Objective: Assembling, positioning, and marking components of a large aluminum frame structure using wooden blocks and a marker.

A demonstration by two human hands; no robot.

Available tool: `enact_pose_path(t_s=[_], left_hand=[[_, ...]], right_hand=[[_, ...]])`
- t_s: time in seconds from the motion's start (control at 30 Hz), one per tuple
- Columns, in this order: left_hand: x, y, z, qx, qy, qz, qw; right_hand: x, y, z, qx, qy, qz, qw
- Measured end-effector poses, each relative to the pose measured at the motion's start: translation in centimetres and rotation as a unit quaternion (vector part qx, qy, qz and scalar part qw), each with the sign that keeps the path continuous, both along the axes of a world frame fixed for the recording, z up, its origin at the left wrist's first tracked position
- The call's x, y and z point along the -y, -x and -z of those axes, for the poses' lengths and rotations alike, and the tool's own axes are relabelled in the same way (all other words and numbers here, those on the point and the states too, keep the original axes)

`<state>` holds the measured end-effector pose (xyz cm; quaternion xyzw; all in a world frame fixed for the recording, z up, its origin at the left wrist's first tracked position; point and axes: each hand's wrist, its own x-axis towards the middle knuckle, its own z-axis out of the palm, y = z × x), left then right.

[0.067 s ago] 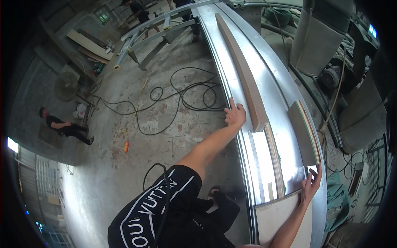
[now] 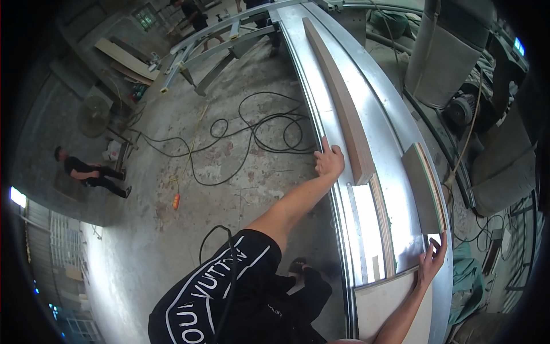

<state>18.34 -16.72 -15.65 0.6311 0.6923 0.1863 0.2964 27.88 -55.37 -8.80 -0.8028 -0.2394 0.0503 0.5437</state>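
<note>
Head view, left hand [image 2: 330, 162] curled on table [image 2: 397, 195], grip unclear, right hand [image 2: 431, 264] spread at board [image 2: 421, 186], poses unchanged

The beam [image 2: 345, 106] is brown, the metal table [image 2: 395, 189] silver-grey.

From where I stand, the long silver counter [image 2: 404, 246] is bare metal, smooth and glossy enough to throw back bright streaks. The long brown squared beam [image 2: 342, 103] on it looks like wood, matt and dry. Beside it, the grey-brown flat slab [image 2: 423, 183] has a dull face and a layered edge, like sheet board. The narrow striped strip [image 2: 383, 223] shows plywood-like layers; the pale rectangular board [image 2: 389, 309] looks like smooth, matt wood. Underfoot, the grey floor [image 2: 229, 209] seems to be concrete, rough and patchy. The black short sleeve [image 2: 264, 241] is soft, lustreless cloth with white print.
</note>
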Motion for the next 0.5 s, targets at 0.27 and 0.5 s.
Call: enact_pose_path(t_s=[0.27, 0.5], left_hand=[[-0.01, 0.30, -0.29, 0.000, 0.014, 0.008, 1.000], [0.17, 0.14, -0.10, -0.031, -0.026, 0.002, 0.999]], right_hand=[[0.04, -0.14, 0.61, -0.022, -0.019, 0.009, 1.000], [-0.39, 0.13, 0.32, -0.039, -0.030, 0.028, 0.998]])
